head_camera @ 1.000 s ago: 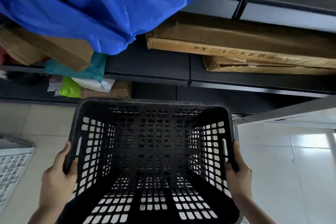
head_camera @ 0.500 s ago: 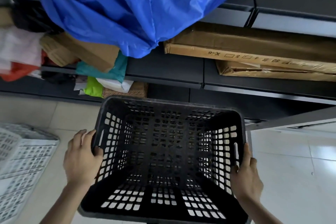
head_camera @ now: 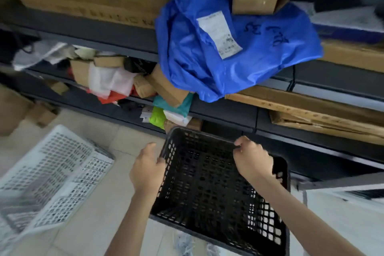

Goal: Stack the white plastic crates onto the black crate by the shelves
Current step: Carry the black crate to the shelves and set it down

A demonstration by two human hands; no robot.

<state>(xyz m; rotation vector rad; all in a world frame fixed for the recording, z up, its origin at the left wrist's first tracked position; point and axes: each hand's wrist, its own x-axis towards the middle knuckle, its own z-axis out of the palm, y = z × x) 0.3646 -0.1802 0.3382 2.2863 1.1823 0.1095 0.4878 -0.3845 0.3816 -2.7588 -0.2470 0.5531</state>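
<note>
An empty black lattice crate [head_camera: 207, 193] stands on the pale tiled floor, right in front of the dark shelves [head_camera: 226, 110]. My left hand [head_camera: 147, 170] holds its left rim, fingers curled over the edge. Reaching across the crate, my right hand [head_camera: 252, 160] has its fingers hooked on the far rim. To the left lie the white plastic crates [head_camera: 52, 174], nested and tilted on the floor, blurred and apart from both hands.
A big blue plastic bag [head_camera: 228, 58] hangs off the shelves above the black crate. Flat cardboard boxes [head_camera: 311, 114] and small parcels [head_camera: 116, 81] fill the shelves. A white panel [head_camera: 342, 218] stands at the right. Bare tiles [head_camera: 124, 137] lie between the crates.
My view has swung up and left, showing more shelves and the white crates. My right hand has moved from the crate's right side to its far rim. The black crate sits further right.
</note>
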